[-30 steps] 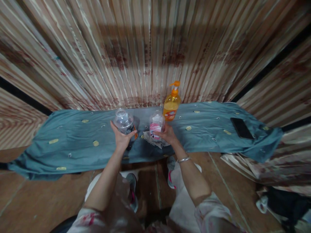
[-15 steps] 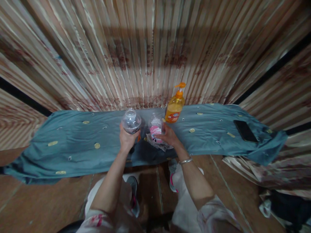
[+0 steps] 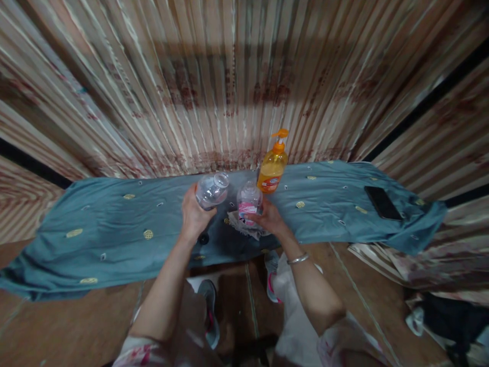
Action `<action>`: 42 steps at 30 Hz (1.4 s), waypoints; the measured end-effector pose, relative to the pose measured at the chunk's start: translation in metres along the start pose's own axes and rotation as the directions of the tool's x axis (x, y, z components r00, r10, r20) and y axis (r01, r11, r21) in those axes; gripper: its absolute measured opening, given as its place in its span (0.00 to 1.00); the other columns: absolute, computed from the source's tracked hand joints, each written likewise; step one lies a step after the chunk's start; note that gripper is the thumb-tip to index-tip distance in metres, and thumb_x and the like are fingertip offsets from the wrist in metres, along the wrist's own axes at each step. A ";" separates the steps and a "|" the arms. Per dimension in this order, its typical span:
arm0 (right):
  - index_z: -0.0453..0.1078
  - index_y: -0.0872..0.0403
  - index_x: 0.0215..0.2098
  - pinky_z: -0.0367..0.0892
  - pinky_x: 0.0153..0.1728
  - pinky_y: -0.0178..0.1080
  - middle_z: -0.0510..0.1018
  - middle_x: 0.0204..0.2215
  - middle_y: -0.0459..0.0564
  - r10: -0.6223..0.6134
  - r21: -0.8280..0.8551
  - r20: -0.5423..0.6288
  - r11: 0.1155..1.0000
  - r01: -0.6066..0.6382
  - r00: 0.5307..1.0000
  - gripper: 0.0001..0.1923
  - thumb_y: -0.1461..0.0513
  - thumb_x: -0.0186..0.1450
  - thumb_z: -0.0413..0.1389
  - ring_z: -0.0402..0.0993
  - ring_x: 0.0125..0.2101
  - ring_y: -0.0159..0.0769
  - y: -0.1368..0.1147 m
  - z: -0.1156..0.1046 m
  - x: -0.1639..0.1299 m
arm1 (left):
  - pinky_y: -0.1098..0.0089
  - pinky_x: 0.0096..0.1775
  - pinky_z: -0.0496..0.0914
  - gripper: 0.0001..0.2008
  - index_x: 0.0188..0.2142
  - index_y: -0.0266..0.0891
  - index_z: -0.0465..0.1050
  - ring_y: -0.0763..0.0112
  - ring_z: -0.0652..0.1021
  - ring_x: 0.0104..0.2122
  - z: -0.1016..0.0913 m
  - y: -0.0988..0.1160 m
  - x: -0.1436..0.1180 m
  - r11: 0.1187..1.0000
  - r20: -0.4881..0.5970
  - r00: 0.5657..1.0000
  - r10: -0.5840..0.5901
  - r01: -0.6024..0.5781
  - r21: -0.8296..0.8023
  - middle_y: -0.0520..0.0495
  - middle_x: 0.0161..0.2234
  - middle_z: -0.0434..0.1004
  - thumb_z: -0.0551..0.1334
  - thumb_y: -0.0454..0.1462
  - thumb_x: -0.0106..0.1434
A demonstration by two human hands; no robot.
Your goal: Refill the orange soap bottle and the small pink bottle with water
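Observation:
My left hand (image 3: 195, 213) is closed around a clear plastic bottle (image 3: 212, 189), which tilts to the right with its open mouth toward the second bottle. My right hand (image 3: 269, 218) grips a smaller clear bottle (image 3: 247, 203) with a pink and white label. That bottle stands upright on a crumpled pale cloth (image 3: 244, 231); no cap shows on it. Just behind my right hand stands an orange pump bottle (image 3: 272, 171) of yellow liquid. A small round black cap (image 3: 204, 238) lies below my left wrist.
The bench is covered by a blue-green patterned cloth (image 3: 114, 224). A black phone (image 3: 382, 202) lies toward its right end. Striped curtains (image 3: 214, 92) hang behind, and dark poles (image 3: 431, 102) slant at both sides. A dark bundle (image 3: 451, 326) sits on the floor.
My left hand has tipped its bottle from near upright toward the right, uncovering the black cap. My right hand still holds the labelled bottle, and the view has shifted slightly.

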State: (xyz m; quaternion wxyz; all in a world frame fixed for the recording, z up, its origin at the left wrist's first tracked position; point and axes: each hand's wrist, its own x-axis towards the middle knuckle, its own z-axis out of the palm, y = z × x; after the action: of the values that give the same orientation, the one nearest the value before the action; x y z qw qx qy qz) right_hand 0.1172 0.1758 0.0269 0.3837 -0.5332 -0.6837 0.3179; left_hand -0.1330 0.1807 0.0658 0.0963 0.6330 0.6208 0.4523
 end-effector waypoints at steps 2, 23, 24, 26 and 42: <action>0.67 0.54 0.54 0.74 0.47 0.47 0.82 0.47 0.57 0.037 0.002 -0.015 0.999 -0.037 0.999 0.33 0.50 0.56 0.68 0.80 0.45 0.48 -0.004 -0.001 -0.002 | 0.51 0.61 0.68 0.42 0.59 0.38 0.64 0.46 0.75 0.57 0.002 0.001 -0.003 1.000 0.010 1.000 0.010 -0.010 0.003 0.36 0.56 0.75 0.71 0.34 0.43; 0.62 0.59 0.62 0.73 0.48 0.42 0.82 0.48 0.60 0.092 -0.238 0.011 0.968 -0.087 0.996 0.34 0.58 0.62 0.66 0.81 0.48 0.47 -0.039 0.003 -0.005 | 0.50 0.58 0.68 0.41 0.64 0.38 0.59 0.45 0.73 0.58 -0.029 0.023 0.005 0.885 0.203 0.977 0.067 -0.153 0.441 0.36 0.57 0.72 0.68 0.37 0.51; 0.62 0.59 0.62 0.73 0.48 0.42 0.82 0.48 0.60 0.090 -0.242 0.017 0.967 -0.083 0.996 0.33 0.58 0.62 0.66 0.81 0.48 0.47 -0.040 0.002 -0.005 | 0.50 0.58 0.68 0.41 0.64 0.38 0.58 0.45 0.73 0.58 -0.032 0.024 0.006 0.876 0.214 0.974 0.081 -0.172 0.451 0.35 0.57 0.72 0.68 0.37 0.51; 0.62 0.60 0.61 0.73 0.48 0.42 0.82 0.49 0.62 0.097 -0.259 0.024 0.962 -0.088 0.995 0.33 0.58 0.62 0.66 0.81 0.48 0.48 -0.042 0.002 -0.005 | 0.50 0.58 0.67 0.41 0.64 0.38 0.58 0.44 0.72 0.58 -0.038 0.026 0.009 0.857 0.233 0.967 0.105 -0.207 0.472 0.34 0.58 0.71 0.68 0.38 0.52; 0.62 0.59 0.63 0.73 0.50 0.44 0.81 0.51 0.62 0.075 -0.272 0.049 0.961 -0.059 0.996 0.33 0.57 0.64 0.65 0.80 0.50 0.50 -0.045 0.003 -0.007 | 0.50 0.56 0.66 0.42 0.66 0.38 0.55 0.42 0.70 0.58 -0.062 0.044 0.025 0.739 0.350 0.928 0.130 -0.326 0.589 0.34 0.60 0.68 0.68 0.40 0.55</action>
State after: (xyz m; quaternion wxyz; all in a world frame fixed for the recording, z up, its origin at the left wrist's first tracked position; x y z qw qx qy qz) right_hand 0.0937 0.1584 0.0622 0.2760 -0.5936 -0.7134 0.2500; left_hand -0.1498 0.1655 0.1426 -0.0924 0.7579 0.6332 0.1267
